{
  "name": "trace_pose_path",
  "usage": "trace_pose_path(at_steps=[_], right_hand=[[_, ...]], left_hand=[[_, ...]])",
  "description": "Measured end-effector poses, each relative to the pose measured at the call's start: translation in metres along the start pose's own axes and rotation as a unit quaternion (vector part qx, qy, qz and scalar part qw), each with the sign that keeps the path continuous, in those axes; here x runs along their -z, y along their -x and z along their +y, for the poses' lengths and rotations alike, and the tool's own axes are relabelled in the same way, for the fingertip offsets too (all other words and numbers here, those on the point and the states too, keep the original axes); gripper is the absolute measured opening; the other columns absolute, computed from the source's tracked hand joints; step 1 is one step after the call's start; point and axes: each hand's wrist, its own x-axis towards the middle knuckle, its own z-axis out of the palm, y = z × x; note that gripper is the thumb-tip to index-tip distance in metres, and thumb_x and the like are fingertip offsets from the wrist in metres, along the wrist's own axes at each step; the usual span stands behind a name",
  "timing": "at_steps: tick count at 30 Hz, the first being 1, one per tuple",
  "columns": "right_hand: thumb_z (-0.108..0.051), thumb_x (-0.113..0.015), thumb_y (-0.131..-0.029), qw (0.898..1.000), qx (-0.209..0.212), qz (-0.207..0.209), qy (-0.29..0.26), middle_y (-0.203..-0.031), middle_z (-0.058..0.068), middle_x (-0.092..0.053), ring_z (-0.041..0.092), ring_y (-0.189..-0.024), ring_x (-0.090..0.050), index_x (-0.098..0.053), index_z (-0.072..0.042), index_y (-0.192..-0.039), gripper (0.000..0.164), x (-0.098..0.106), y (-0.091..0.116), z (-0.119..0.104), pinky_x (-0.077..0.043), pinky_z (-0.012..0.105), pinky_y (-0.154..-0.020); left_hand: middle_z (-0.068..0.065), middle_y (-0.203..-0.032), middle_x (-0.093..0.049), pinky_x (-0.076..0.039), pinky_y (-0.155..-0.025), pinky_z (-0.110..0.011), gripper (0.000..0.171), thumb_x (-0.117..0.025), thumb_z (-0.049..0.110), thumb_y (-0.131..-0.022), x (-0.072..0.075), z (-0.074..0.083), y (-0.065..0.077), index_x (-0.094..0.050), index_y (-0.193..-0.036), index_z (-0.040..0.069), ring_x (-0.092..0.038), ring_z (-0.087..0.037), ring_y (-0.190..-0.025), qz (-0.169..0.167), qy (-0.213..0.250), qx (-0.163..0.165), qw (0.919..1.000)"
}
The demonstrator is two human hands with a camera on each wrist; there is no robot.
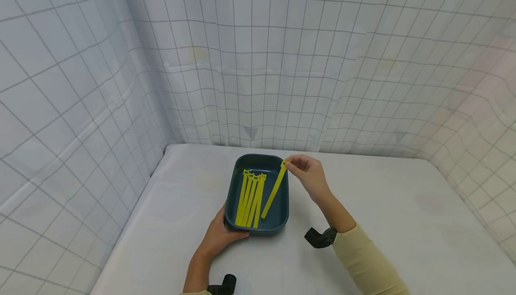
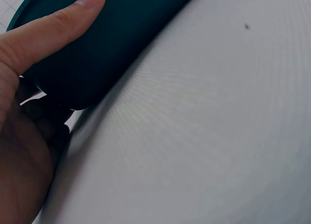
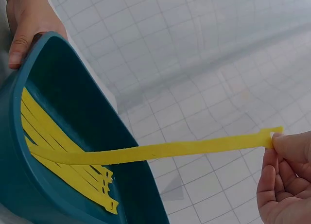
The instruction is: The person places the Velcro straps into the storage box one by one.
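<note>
A dark teal rectangular container [image 1: 278, 219] stands on the white table. My left hand [image 1: 217, 236] holds its near left corner; in the left wrist view the thumb lies along the outer wall and the other fingers curl round the underside. My right hand [image 1: 311, 177] pinches the slotted head of a yellow hook-and-loop cable tie [image 3: 194, 148] between thumb and fingers, just over the container's far right rim. The tie slants down, its plain tail inside the container. Several more yellow cable ties [image 1: 250, 201] lie side by side along the container's left half, heads toward the far end.
The white cloth-covered table [image 1: 383, 223] spreads round the container. White curtains with a grid pattern [image 1: 258, 84] hang behind it and at both sides. Black wrist devices [image 1: 320, 237] are strapped to both forearms.
</note>
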Motion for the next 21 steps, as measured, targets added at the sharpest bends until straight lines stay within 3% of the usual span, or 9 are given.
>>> trace_pose_path(at_steps=[4, 7, 12, 18, 21], right_hand=[[-0.016, -0.065, -0.087, 1.0, 0.0, -0.017, -0.004, -0.091, 0.014, -0.062, 0.019, -0.081, -0.058, -0.063, 0.004, -0.098, 0.023, -0.003, 0.003, 0.001, -0.05, 0.026, -0.079], [-0.015, -0.066, -0.086, 1.0, -0.007, -0.019, -0.005, -0.09, 0.013, -0.062, 0.026, -0.083, -0.057, -0.064, 0.004, -0.097, 0.022, -0.004, 0.005, 0.001, -0.051, 0.028, -0.079], [-0.013, -0.066, -0.086, 0.999, -0.028, -0.022, -0.018, -0.09, 0.011, -0.063, 0.043, -0.092, -0.052, -0.064, 0.003, -0.097, 0.02, -0.005, 0.005, 0.005, -0.05, 0.033, -0.081], [-0.01, -0.064, -0.087, 0.998, -0.063, -0.021, -0.006, -0.09, 0.01, -0.064, 0.044, -0.095, -0.052, -0.064, 0.004, -0.097, 0.018, -0.009, 0.0, 0.021, -0.05, 0.027, -0.081], [-0.009, -0.063, -0.087, 0.997, -0.077, -0.013, 0.011, -0.09, 0.01, -0.064, 0.042, -0.094, -0.053, -0.065, 0.004, -0.097, 0.016, -0.013, -0.004, 0.028, -0.05, 0.032, -0.083]], left_hand=[[-0.014, -0.144, -0.033, -0.018, -0.106, -0.052, 0.106, -0.088, 0.014, -0.059, 0.002, 0.017, 0.005, -0.026, -0.145, 0.007, -0.025, -0.03, -0.133, -0.001, 0.002, 0.002, 1.0], [-0.015, -0.144, -0.033, -0.018, -0.106, -0.052, 0.105, -0.087, 0.014, -0.059, 0.002, 0.023, 0.007, -0.026, -0.145, 0.006, -0.026, -0.03, -0.132, -0.001, -0.005, 0.012, 0.9999], [-0.014, -0.144, -0.033, -0.018, -0.107, -0.051, 0.105, -0.087, 0.013, -0.059, 0.002, 0.023, 0.006, -0.026, -0.145, 0.007, -0.026, -0.03, -0.132, -0.003, -0.001, 0.012, 0.9999], [-0.014, -0.144, -0.033, -0.017, -0.107, -0.051, 0.106, -0.088, 0.014, -0.059, 0.001, 0.021, 0.006, -0.026, -0.145, 0.008, -0.025, -0.029, -0.133, -0.001, 0.001, 0.008, 1.0], [-0.014, -0.144, -0.033, -0.017, -0.107, -0.051, 0.106, -0.087, 0.014, -0.059, 0.001, 0.02, 0.006, -0.026, -0.145, 0.008, -0.025, -0.029, -0.133, -0.001, 0.0, 0.006, 1.0]])
